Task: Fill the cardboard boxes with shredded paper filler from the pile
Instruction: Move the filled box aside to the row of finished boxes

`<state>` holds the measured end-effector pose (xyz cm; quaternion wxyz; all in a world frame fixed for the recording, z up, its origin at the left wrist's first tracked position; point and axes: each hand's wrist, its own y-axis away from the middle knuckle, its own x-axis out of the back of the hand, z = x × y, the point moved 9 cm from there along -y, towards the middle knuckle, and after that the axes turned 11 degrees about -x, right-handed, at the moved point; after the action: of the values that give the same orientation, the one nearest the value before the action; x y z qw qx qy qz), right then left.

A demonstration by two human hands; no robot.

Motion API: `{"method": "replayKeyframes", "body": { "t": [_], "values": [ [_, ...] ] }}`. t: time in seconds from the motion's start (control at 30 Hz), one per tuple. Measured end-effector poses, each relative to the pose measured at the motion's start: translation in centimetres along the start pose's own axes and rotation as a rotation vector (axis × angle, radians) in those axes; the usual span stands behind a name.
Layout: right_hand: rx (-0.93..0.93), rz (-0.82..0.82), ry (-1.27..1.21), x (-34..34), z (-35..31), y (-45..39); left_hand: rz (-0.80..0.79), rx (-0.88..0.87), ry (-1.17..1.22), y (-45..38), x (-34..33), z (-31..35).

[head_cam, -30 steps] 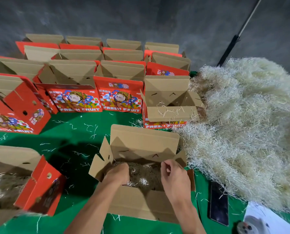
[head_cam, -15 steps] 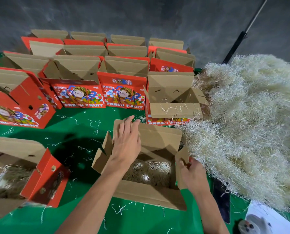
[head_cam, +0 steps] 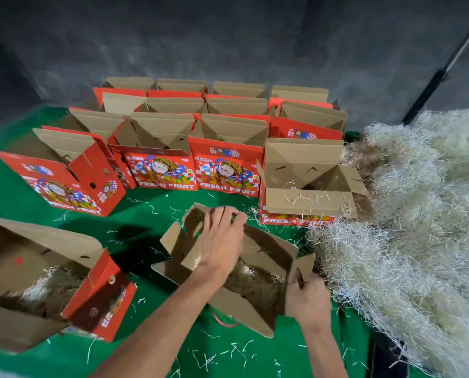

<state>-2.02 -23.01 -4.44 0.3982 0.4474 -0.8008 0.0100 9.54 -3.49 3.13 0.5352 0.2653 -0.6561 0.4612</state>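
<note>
An open cardboard box [head_cam: 257,313] with shredded paper filler inside lies tilted on the green table in front of me. My left hand [head_cam: 219,241] grips the top edge of its far flap. My right hand [head_cam: 308,297] pinches the right side flap. A big pale pile of shredded paper [head_cam: 416,227] covers the right of the table. Another open box [head_cam: 307,203] stands against the pile with a few strands on its front flap.
Several red "FRESH FRUIT" boxes [head_cam: 163,170] stand open in rows at the back. A filled box [head_cam: 96,298] lies on its side at the left. Loose strands litter the green cloth [head_cam: 151,214]. A dark pole [head_cam: 443,75] leans at the far right.
Both hands came out of the box's filler. The left moved up to the far flap, the right to the side flap, and the box has turned and tilted leftward.
</note>
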Motion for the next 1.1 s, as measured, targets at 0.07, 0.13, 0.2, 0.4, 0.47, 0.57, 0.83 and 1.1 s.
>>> {"method": "replayKeyframes", "body": {
  "t": [0.07,0.13,0.2,0.4,0.47,0.57,0.83,1.1],
  "values": [
    [0.027,-0.007,0.008,-0.9,-1.3,-0.2,0.000,0.032,0.025,0.0,0.3,-0.9],
    [0.035,-0.035,-0.008,-1.7,-2.3,-0.8,-0.016,0.068,0.062,0.0,0.2,-2.1],
    [0.039,-0.040,-0.019,-2.4,-3.4,-1.2,-0.046,0.087,0.100,0.1,0.0,-3.2],
    [0.071,-0.067,-0.015,-5.1,-6.8,-1.0,-0.116,0.126,0.179,0.4,-0.1,-6.5],
    [0.083,-0.090,0.015,-5.7,-7.6,-1.0,-0.126,0.137,0.196,0.7,0.1,-7.3],
    [0.061,-0.111,0.059,-6.1,-8.0,-1.3,-0.125,0.110,0.188,1.4,0.5,-7.7],
    [0.075,-0.153,0.186,-5.0,-6.8,-0.3,-0.104,0.083,0.162,1.9,1.5,-5.2],
    [0.099,-0.160,0.218,-3.3,-2.5,3.6,-0.126,0.058,0.279,4.6,1.2,-0.1]
  ]
}}
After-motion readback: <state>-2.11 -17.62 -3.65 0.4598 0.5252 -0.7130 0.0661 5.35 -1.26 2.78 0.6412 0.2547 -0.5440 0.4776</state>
